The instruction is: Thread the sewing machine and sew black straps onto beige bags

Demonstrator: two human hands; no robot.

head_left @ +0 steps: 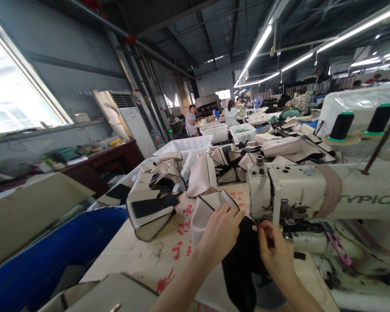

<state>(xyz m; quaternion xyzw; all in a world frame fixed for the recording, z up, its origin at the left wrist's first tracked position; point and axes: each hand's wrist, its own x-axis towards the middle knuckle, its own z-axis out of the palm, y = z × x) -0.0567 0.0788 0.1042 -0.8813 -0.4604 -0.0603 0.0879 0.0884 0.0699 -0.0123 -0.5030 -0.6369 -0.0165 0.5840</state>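
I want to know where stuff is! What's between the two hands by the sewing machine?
In the head view, black fabric fills the gap between the left hand and the right hand. Both hands hold it, just before the sewing machine.

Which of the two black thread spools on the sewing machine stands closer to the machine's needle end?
The left spool; the other spool stands further right, by the frame's edge.

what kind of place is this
Most likely a sewing factory floor: an industrial sewing machine at the person's hands, thread cones behind it, piles of cut beige and black fabric pieces, other workers at long tables.
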